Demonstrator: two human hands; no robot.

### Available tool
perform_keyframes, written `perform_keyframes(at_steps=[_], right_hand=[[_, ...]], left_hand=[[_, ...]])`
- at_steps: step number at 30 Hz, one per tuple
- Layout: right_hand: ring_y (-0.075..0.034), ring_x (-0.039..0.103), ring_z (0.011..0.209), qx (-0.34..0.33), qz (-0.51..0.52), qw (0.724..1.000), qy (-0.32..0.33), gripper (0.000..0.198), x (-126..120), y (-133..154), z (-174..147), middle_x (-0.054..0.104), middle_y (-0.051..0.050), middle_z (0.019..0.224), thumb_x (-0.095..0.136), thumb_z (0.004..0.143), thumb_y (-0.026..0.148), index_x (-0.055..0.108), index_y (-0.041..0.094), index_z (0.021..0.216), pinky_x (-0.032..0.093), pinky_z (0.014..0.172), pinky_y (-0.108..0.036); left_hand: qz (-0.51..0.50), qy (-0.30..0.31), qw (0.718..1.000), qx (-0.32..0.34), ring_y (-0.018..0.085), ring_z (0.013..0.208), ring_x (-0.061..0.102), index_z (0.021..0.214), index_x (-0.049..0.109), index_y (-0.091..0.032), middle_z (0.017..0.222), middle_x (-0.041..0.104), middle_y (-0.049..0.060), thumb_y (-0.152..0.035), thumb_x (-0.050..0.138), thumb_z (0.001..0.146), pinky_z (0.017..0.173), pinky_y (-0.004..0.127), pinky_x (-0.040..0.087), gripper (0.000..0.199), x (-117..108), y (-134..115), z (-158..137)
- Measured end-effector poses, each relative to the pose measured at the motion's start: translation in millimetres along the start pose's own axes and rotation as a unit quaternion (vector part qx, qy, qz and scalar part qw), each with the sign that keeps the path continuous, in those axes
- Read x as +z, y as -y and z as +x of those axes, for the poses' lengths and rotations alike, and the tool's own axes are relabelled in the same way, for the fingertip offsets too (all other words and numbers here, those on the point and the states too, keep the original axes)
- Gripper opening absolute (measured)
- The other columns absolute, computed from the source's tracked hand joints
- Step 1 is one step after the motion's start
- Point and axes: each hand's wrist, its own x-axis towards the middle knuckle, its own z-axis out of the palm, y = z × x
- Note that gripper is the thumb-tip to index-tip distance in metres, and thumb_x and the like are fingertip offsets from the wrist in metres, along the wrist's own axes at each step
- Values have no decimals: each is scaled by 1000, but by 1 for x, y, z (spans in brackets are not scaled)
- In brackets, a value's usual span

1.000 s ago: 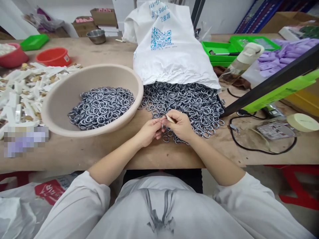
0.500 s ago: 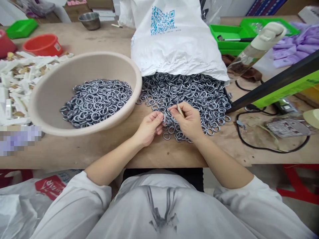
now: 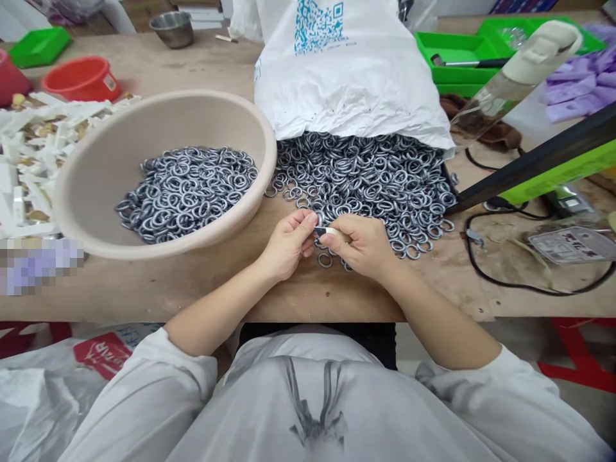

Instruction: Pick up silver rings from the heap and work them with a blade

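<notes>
My left hand [image 3: 291,247] is closed, its thumb and fingers pinching a dark grey metallic-looking ring [image 3: 321,219]. Facing it, my right hand [image 3: 364,245] grips a small pale tool [image 3: 333,231] with a dark end, which points at the ring; the rest of the tool is hidden in the fingers. Both hands are over the near edge of a heap of similar rings [image 3: 366,173] that spreads out from under a white bag [image 3: 346,96]. To the left, a large beige basin [image 3: 163,119] holds another pile of rings [image 3: 192,192].
White pieces [image 3: 29,160] are heaped left of the basin, near a red bowl [image 3: 79,80]. At right are a black-and-green bar [image 3: 543,157], a looped black cable [image 3: 474,256], a clear bottle [image 3: 517,80] and green trays [image 3: 457,48]. A metal bowl [image 3: 172,29] stands behind.
My right hand has turned, and the tool's dark end now points left at the ring, where before the tool stuck up between the fingers. My left hand keeps its pinch in nearly the same place.
</notes>
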Motion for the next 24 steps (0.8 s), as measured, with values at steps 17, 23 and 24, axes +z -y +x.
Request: perform_keyframes(at_steps=[17, 23, 24], right_hand=[[-10, 39, 56, 112, 171, 976, -80, 49, -1, -3, 7, 49, 3, 60, 66, 83, 67, 63, 19, 75, 30, 53, -26], [-11, 49, 59, 152, 322, 933, -47, 47, 8, -10, 10, 57, 3, 68, 77, 73, 64, 62, 21, 82, 40, 56, -26], [-11, 51, 59, 152, 335, 929, -48, 46, 7, -11, 10, 58, 3, 69, 77, 73, 64, 61, 22, 83, 43, 57, -26]], left_hand=[[70, 11, 995, 67, 2, 43, 35, 79, 57, -16, 61, 51, -7, -50, 82, 74, 40, 17, 31, 43, -5, 7, 2], [28, 37, 999, -24, 4, 43, 38, 83, 56, -16, 67, 59, -3, -62, 75, 76, 41, 18, 36, 50, -5, 6, 3], [23, 63, 996, -59, 4, 43, 39, 85, 57, -16, 69, 62, -1, -63, 73, 78, 41, 19, 36, 50, -4, 5, 2]])
